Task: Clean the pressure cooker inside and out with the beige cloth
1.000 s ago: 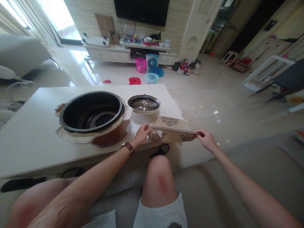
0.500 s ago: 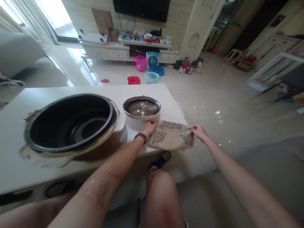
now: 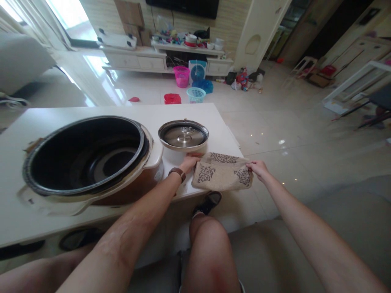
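Note:
A beige folded towel (image 3: 221, 176) with dark ornament prints lies at the near right corner of the white table (image 3: 128, 114). My left hand (image 3: 188, 162), with a brown watch on its wrist, pinches the towel's far left corner. My right hand (image 3: 259, 169) grips the towel's right edge, fingers closed on the cloth. Just beyond the towel sits a round metal lid (image 3: 183, 135) with a knob. A big open cooker pot (image 3: 88, 156) with a dark inner bowl stands to the left.
My bare knees (image 3: 209, 240) are under the table's near edge, with a sandal (image 3: 207, 202) on the floor. Baskets (image 3: 195, 94) and toys lie on the glossy tile floor by a TV cabinet (image 3: 137, 63). A sofa seat (image 3: 320, 211) is on the right.
The towel, held stretched above the table edge a second ago, now lies folded flat on the table. Both hands came down with it and still grip its ends.

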`<state>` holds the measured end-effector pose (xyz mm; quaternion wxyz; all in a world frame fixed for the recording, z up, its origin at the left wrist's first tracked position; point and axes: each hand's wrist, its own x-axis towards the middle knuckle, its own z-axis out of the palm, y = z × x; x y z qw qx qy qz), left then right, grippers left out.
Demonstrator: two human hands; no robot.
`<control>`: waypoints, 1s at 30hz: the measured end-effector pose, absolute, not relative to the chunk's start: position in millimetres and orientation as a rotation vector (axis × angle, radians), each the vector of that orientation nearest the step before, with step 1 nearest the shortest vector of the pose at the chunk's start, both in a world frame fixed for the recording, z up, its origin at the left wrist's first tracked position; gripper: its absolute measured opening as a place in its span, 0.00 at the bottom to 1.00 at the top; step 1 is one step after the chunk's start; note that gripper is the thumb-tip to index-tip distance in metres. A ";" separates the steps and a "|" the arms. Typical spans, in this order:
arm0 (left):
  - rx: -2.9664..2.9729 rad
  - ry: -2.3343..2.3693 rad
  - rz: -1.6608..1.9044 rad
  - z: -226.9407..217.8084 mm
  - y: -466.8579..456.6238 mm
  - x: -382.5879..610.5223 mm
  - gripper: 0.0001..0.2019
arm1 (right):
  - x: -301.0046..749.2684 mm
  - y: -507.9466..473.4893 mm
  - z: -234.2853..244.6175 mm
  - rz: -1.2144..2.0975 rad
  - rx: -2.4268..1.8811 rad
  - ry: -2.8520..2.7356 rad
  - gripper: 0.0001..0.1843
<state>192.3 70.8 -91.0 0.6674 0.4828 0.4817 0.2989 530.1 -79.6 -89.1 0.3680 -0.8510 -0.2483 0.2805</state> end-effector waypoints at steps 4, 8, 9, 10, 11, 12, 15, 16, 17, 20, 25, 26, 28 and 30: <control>1.067 1.116 0.768 -91.6 63.1 182.0 0.21 | 530.8 -81.2 -90.9 0.649 -2.215 -0.659 0.06; 1.206 1.169 0.892 -93.9 56.4 179.0 0.23 | 528.8 -81.3 -90.0 0.604 -2.212 -0.709 0.07; 1.249 1.190 0.891 -94.5 55.3 178.8 0.24 | 528.0 -81.4 -89.3 0.596 -2.204 -0.721 0.08; 1.286 1.221 0.877 -94.9 54.6 178.3 0.25 | 527.1 -81.8 -88.3 0.590 -2.196 -0.733 0.08; 1.313 1.262 0.853 -95.0 54.2 177.3 0.25 | 526.2 -82.4 -87.1 0.588 -2.186 -0.746 0.08; 1.336 1.304 0.821 -95.0 54.3 175.8 0.25 | 525.2 -83.3 -85.6 0.589 -2.175 -0.758 0.09; 1.388 1.379 0.695 -93.0 55.5 168.5 0.20 | 522.1 -87.9 -79.0 0.625 -2.143 -0.792 0.10; 1.396 1.381 0.659 -91.7 55.8 165.7 0.19 | 521.2 -90.4 -75.9 0.648 -2.132 -0.801 0.11; 1.399 1.380 0.643 -90.1 55.8 163.0 0.18 | 520.6 -93.3 -72.3 0.675 -2.121 -0.810 0.12; 1.319 1.310 0.693 -83.7 53.6 156.7 0.16 | 522.6 -105.0 -57.4 0.760 -2.081 -0.827 0.16; 0.892 0.809 0.656 -74.9 52.1 158.1 0.15 | 539.8 -118.5 -23.1 0.974 -1.898 -0.783 0.21; 0.829 0.769 0.673 -74.9 53.9 161.1 0.15 | 542.9 -116.6 -17.6 0.995 -1.827 -0.748 0.22; 0.753 0.797 0.803 -77.4 59.6 170.1 0.15 | 545.4 -106.4 -11.8 0.936 -1.744 -0.673 0.23; 0.768 0.933 0.980 -82.2 66.6 181.1 0.16 | 543.2 -89.9 -14.6 0.791 -1.785 -0.628 0.21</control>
